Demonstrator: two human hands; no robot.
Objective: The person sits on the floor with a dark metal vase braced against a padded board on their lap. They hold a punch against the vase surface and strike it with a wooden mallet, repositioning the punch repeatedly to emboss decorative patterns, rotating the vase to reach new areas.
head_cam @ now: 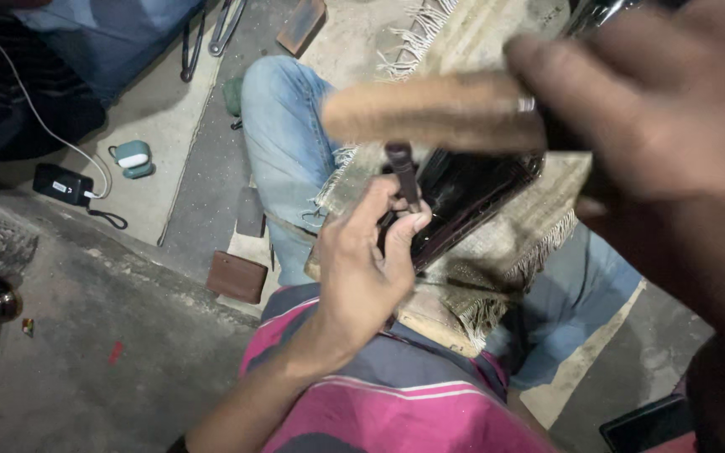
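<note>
The left hand (368,264) reaches forward from a bare forearm, back of the hand up, thumb and fingers pinched shut around something slim and dark. The right hand (665,159) is raised close to the camera, blurred, fingers curled in a closed grip.

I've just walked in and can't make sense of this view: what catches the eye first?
The right hand fills the upper right, blurred and close to the camera, swinging a wooden mallet. Just below it, at the centre, the left hand pinches a dark punch upright on a glossy black piece that lies on a fringed mat over the lap.
</note>
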